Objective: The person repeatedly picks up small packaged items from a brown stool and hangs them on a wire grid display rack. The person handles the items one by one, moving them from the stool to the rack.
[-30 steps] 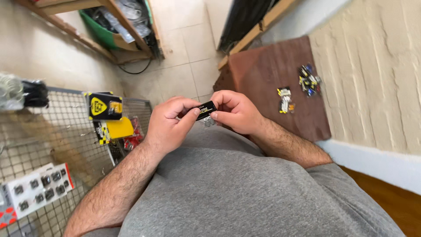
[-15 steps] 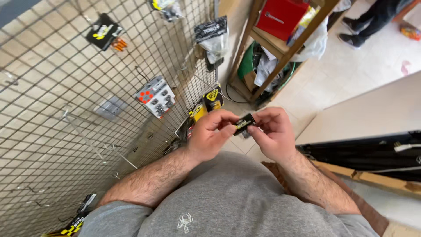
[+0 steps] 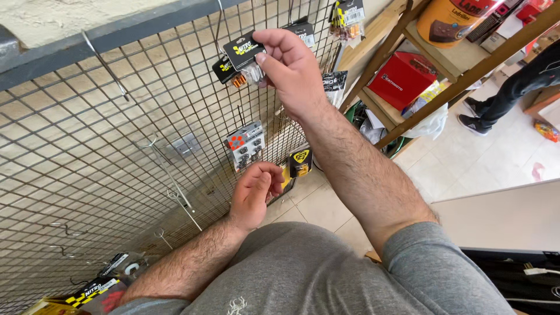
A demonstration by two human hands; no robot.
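Note:
My right hand [image 3: 290, 65] is raised to the wire grid panel [image 3: 87, 128] and pinches a small clear packet with a black header card [image 3: 245, 53]. The packet sits at a hook on the grid, in front of a similar black-carded packet with orange parts [image 3: 226, 72]. My left hand [image 3: 255, 193] hangs lower, near my chest, with fingers loosely curled and nothing visible in it. Below the raised packet hangs a grey card of small fittings [image 3: 245, 144] and a yellow-and-black packet [image 3: 300, 161].
Bare wire hooks [image 3: 175, 192] stick out of the grid at the left. More black packets [image 3: 349, 13] hang at the top. A wooden shelf [image 3: 449, 64] with a red box [image 3: 405, 79] and a tub stands to the right. Another person's legs [image 3: 507, 93] stand at far right.
My right hand has lifted the packet from chest height up to the grid. My left hand has let go of it and stayed low. The view has tilted upward.

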